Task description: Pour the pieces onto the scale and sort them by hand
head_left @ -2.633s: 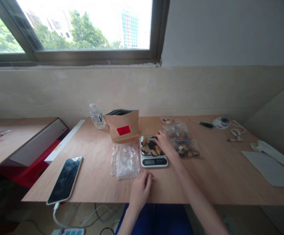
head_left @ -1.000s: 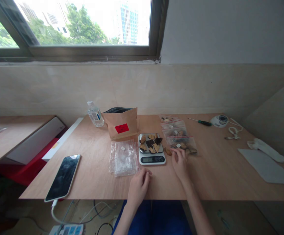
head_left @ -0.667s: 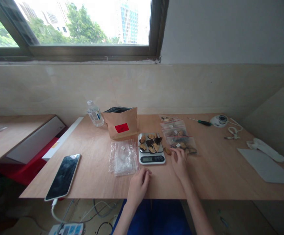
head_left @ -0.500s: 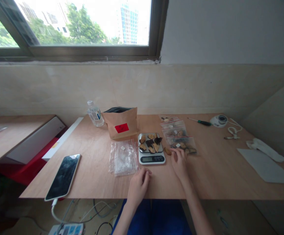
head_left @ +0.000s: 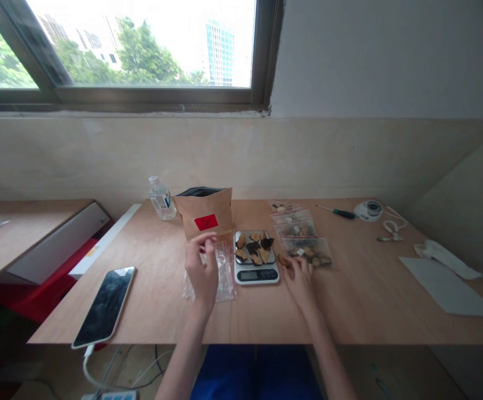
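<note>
**Left hand over the empty bags, right hand beside the scale**

Near edge: both forearms come in over the table point(head_left: 349, 311). The left hand point(head_left: 203, 272) is raised over the stack of clear zip bags point(head_left: 224, 272), fingers curled with thumb and forefinger pinched at the stack's far edge; whether they actually grip a bag cannot be told. The right hand point(head_left: 299, 280) lies flat and relaxed, fingertips touching a loose dried piece point(head_left: 283, 260) just right of the scale point(head_left: 254, 258).

Key relation: the bag stack lies directly under the left hand, long axis running away from the person. The scale sits between the hands, touching the stack's right side, loaded with dried slices point(head_left: 254, 249).

Farther back: filled zip bags point(head_left: 305, 244) right of the scale, brown paper pouch point(head_left: 205, 214) open behind the stack, water bottle point(head_left: 160, 197) to its left.
</note>
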Demonstrator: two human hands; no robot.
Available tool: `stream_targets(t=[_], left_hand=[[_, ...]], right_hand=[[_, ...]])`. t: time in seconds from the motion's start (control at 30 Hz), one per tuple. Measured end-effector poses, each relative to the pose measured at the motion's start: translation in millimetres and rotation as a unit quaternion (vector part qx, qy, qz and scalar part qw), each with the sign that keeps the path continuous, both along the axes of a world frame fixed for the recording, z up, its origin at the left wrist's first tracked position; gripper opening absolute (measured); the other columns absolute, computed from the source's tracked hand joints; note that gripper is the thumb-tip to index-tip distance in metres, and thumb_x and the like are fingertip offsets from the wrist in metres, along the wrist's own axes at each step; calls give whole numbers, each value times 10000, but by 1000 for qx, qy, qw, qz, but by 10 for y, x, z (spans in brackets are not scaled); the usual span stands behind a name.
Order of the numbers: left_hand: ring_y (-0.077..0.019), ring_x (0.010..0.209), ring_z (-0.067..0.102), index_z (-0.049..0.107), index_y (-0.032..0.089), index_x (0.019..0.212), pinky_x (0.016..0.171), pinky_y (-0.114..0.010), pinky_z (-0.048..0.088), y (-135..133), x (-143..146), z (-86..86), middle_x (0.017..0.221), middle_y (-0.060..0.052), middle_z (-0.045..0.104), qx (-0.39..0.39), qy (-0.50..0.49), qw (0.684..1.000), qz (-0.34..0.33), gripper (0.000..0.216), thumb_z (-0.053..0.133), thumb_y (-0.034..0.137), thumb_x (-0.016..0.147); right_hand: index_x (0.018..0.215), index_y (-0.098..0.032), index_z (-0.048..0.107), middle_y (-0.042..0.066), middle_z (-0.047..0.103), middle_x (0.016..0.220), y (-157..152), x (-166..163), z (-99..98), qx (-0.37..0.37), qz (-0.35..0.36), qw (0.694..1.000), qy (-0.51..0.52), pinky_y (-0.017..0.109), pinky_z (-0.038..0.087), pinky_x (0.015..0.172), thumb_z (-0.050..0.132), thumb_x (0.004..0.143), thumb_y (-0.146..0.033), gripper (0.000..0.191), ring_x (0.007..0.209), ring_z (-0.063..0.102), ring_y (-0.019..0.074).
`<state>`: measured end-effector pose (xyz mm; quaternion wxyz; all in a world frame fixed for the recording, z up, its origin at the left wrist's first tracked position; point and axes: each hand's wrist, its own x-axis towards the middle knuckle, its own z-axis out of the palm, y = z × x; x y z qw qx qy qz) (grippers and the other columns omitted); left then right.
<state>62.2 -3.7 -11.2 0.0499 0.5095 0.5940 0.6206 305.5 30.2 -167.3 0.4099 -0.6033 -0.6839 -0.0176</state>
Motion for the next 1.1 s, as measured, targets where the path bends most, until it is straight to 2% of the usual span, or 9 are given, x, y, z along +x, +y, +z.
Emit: stream_targets(t=[0.1,0.17,0.27,0.4,0.5,0.63,0.8,0.93,1.1], left_hand=[[-184,996,534,587,165,1009,872,-332,397,473,-204,469,1039,-66,613,70,78,985,135,258,433,338,897],[-209,1111,486,567,155,1091,956,-379,328,761,-338,694,1156,-78,570,73,121,972,186,288,428,323,903],[-252,1128,492,571,153,1138,988,-427,282,1072,-505,828,1159,-82,582,-2,197,968,157,341,488,345,869],[-255,973,594,639,167,1018,915,-397,359,1115,-594,738,980,-97,679,-170,210,959,83,309,568,373,798],[-240,900,625,651,223,984,793,-332,414,852,-582,638,919,-55,703,-172,212,958,89,289,559,419,792],[-202,796,651,681,319,878,609,-254,397,368,-572,549,826,32,714,-213,201,954,61,188,552,428,795],[-174,726,664,707,326,865,602,-237,412,51,-635,439,738,43,718,-244,172,954,-39,211,560,454,782],[-165,718,672,718,301,855,636,-229,455,84,-732,334,774,36,727,-204,109,969,-83,211,589,438,761],[-164,702,673,724,284,854,629,-230,479,165,-775,252,791,30,731,-161,53,983,-71,224,596,438,754]], right_hand=[[1037,-227,613,96,512,950,5,3,-16,9,-15,1000,-8,457,424,800,477,827,-258,252,905,472,268],[1049,-218,611,101,515,951,0,0,-12,9,-22,1000,-12,453,426,792,473,827,-250,264,902,471,269],[1057,-200,611,109,524,958,-15,-13,11,2,-32,999,-15,451,427,787,457,834,-232,273,902,472,270],[998,-203,634,111,548,968,-46,-34,97,7,-65,998,-8,481,415,800,443,836,-221,251,896,479,277],[943,-210,639,103,562,956,-116,-110,302,35,-53,997,47,479,416,819,416,848,-202,242,913,503,269],[958,-216,611,94,574,945,-334,-457,846,51,62,983,166,417,449,847,375,894,-196,245,946,536,231],[1150,-223,556,80,587,1111,-532,-1158,1467,32,278,956,82,386,438,944,361,905,-144,322,1089,516,200],[1211,-146,538,112,596,1176,-481,-1550,1520,29,307,950,-50,410,407,1003,353,928,-181,340,1161,486,221],[1095,-104,605,126,669,973,-422,-1709,1535,-37,257,954,-151,399,451,912,337,936,-164,318,962,588,230]])
